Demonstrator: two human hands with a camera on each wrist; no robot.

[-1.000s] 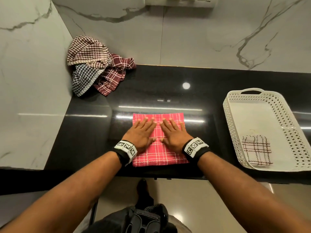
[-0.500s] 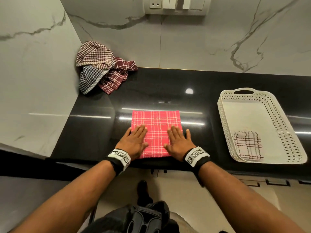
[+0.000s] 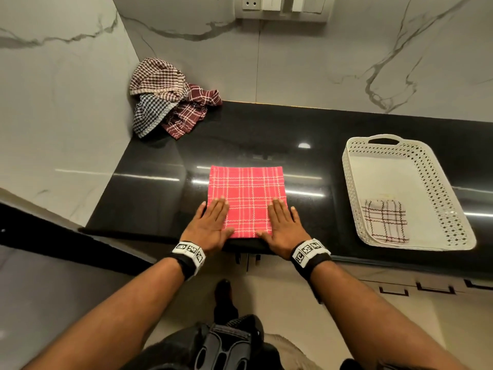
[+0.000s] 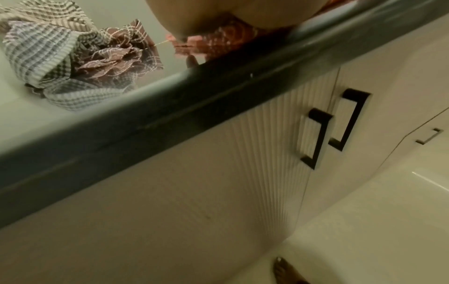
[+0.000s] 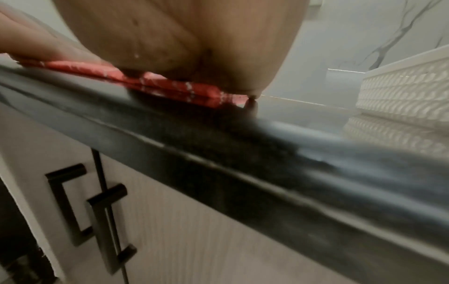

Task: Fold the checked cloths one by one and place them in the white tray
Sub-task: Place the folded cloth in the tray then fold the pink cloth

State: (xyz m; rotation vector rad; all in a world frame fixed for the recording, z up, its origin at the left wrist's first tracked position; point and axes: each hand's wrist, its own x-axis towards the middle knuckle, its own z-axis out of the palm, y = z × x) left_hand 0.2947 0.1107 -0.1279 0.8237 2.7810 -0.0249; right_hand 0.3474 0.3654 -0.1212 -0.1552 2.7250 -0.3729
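Home kitchen: black granite counter (image 3: 266, 129), marble backsplash (image 3: 320, 62), cabinet handles (image 4: 316, 138).

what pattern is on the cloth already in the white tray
White with dark brown check lines, on the folded cloth; clearest in the head view.

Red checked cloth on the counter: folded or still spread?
Folded. The red checked cloth is a neat square, and the right wrist view shows stacked layers at its near edge. Both hands rest flat on it.
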